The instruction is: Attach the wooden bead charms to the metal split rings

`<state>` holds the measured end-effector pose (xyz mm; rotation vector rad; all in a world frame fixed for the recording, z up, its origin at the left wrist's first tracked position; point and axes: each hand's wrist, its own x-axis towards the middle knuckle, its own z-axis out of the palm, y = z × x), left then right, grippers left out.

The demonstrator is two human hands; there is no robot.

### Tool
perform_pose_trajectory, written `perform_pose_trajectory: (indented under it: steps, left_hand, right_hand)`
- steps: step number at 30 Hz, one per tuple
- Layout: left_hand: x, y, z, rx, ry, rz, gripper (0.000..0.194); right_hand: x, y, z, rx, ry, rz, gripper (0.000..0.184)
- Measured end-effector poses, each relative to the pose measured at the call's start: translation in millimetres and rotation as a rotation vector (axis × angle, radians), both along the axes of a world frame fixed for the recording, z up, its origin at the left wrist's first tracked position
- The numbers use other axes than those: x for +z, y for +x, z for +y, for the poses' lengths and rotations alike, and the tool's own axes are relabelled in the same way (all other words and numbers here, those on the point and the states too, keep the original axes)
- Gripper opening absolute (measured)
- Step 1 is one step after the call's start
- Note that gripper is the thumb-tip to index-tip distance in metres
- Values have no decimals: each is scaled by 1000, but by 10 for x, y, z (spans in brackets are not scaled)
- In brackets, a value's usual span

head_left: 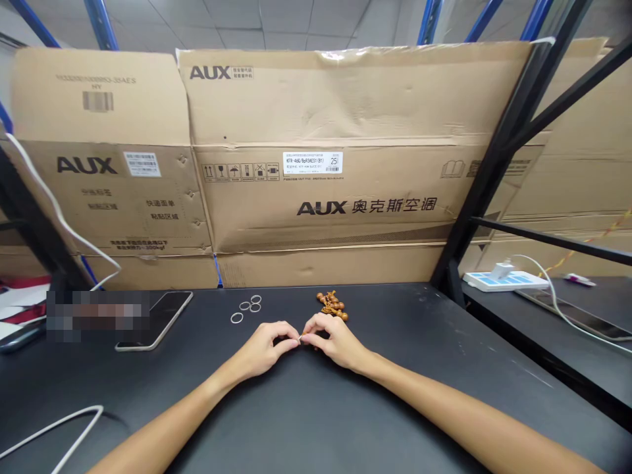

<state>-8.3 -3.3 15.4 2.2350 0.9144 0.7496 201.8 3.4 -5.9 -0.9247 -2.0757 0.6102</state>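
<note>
Left hand (273, 347) and right hand (334, 340), fingers closed, pinch a small, partly hidden metallic piece (300, 338) above the black table (316, 421); beaded wooden pieces (332, 305) lie just beyond, metal rings (245, 306) farther left.

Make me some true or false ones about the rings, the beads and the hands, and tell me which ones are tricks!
1. Four rings lie on the table. True.
2. The beads are bright blue. False: they are brown.
3. The two hands are far apart. False: the fingers of the left hand and right hand come close together at something small, too tiny to make out well.
4. A phone lies to the left of the rings. True.
5. The white plug lies among the beads. False: it sits in the power strip, over on the right.
</note>
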Motion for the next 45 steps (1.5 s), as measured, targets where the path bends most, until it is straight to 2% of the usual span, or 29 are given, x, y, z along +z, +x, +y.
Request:
perform_pose_trajectory:
  steps: [7, 16, 24, 30, 38, 45]
  left_hand:
    - [-17, -29, 40, 3, -73, -37, 22]
    - [-12, 10, 8, 6, 45, -25, 20]
    - [-7, 12, -6, 41, 76, 6, 25]
    - [-15, -4, 4, 56, 92, 8, 21]
    - [-41, 14, -8, 104, 142, 48, 18]
    - [-18, 6, -4, 32, 170, 32, 17]
  right_hand:
    - [4, -4, 2, -39, 80, -68, 16]
    - [11, -5, -29, -38, 143, -104, 10]
    - [1, -16, -82, -19, 224, -124, 10]
    - [-56, -16, -18, -99, 196, -138, 8]
    - [-20, -14, -54, -45, 182, -139, 9]
    - [-28, -19, -35, -42, 213, -134, 8]
